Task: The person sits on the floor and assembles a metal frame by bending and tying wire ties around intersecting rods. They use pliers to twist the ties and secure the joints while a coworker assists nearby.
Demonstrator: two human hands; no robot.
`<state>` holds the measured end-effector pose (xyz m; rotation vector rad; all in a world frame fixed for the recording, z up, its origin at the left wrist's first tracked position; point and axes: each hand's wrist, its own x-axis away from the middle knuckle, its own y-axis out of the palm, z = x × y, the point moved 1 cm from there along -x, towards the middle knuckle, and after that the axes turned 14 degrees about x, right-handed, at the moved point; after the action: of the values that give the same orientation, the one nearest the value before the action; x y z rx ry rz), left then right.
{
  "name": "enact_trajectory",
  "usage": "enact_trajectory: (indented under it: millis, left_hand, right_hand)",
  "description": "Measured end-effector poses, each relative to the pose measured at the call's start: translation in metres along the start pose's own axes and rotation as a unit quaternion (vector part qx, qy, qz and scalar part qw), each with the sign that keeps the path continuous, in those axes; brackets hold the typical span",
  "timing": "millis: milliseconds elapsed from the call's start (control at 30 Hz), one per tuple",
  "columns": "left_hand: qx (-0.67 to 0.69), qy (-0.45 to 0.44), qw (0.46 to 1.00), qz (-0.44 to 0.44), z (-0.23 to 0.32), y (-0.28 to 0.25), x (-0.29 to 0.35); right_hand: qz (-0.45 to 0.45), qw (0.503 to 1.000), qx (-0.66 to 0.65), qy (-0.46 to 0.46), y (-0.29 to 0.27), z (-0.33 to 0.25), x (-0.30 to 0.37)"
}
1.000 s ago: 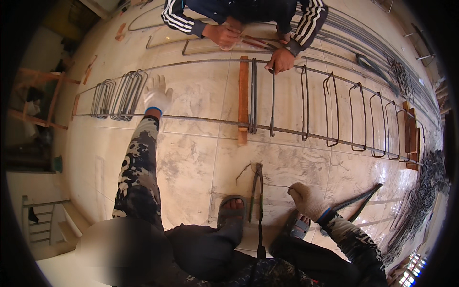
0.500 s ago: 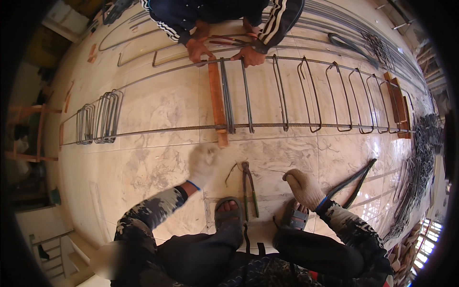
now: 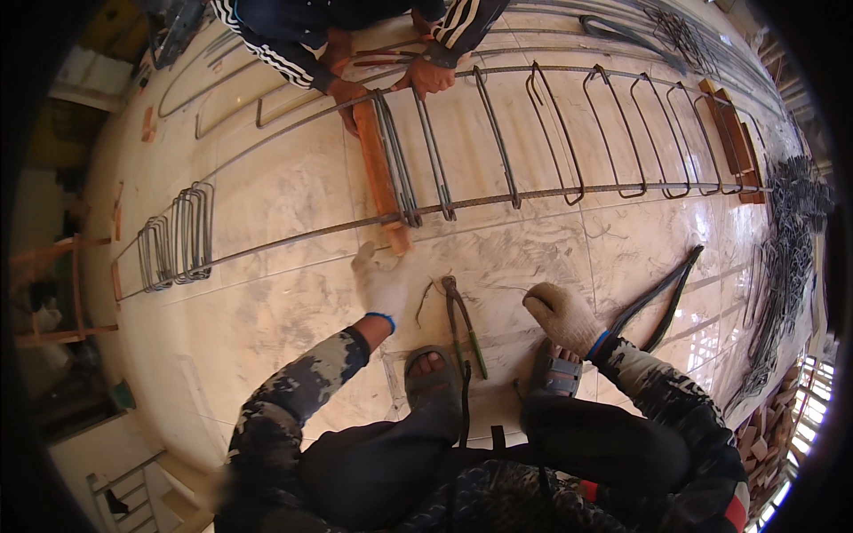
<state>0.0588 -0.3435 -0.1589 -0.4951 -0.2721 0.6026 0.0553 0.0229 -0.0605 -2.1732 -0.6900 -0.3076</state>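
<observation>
Head view, left to right: at nine o'clock two bunches of grey steel hoops (image 3: 195, 231), rectangular and too overlapped to count, sit on two long ribbed bars (image 3: 548, 193) running toward two o'clock. Toward eleven o'clock is one wooden strip (image 3: 378, 164), orange-brown, straight and narrow, set crosswise with the lower bar passing over it near its lower end. At that end, close to centre, the left hand (image 3: 380, 282), in a pale glove, has thumb and fingers apart; I cannot tell whether it touches the wood. A co-worker's two bare hands (image 3: 433, 75) crowd the upper bar between eleven and twelve, around the strip's top. Just right of the strip stands a third bunch (image 3: 399, 160), then at least six spaced hoops (image 3: 498, 138) toward two. One pair of green-handled pincers (image 3: 462, 324) lies at five o'clock, between two sandalled feet (image 3: 431, 377). Near four, the gloved right hand (image 3: 564, 318) is closed around one thin wire (image 3: 510, 287). Beyond it lie one V-shaped black object (image 3: 679, 296) and, at three, a dark wire heap (image 3: 786, 240).
</observation>
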Motion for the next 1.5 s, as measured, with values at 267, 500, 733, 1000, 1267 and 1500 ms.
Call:
enact_trajectory:
  millis: [267, 500, 733, 1000, 1267, 1500]
  left_hand:
    - [0.028, -0.030, 0.997, 0.058, 0.028, 0.051, -0.012]
    - [0.048, -0.005, 0.994, 0.096, 0.028, 0.068, -0.018]
    - [0.009, 0.061, 0.990, 0.128, 0.014, 0.067, -0.015]
    - [-0.007, 0.117, 0.979, 0.168, -0.011, 0.067, -0.016]
    - [0.010, 0.077, 0.983, 0.165, -0.032, 0.035, -0.032]
    - [-0.069, 0.017, 0.984, 0.165, -0.045, 0.005, -0.047]
  right_hand:
    - [0.217, 0.922, 0.216, -0.237, -0.045, -0.053, -0.054]
    - [0.145, 0.915, 0.341, -0.158, -0.052, -0.112, -0.153]
    - [-0.040, 0.897, 0.419, -0.136, -0.057, -0.107, -0.198]
    - [-0.032, 0.883, 0.442, -0.153, -0.059, -0.117, -0.188]
    - [-0.019, 0.883, 0.444, -0.153, -0.057, -0.120, -0.184]
    - [-0.014, 0.877, 0.452, -0.161, -0.057, -0.121, -0.188]
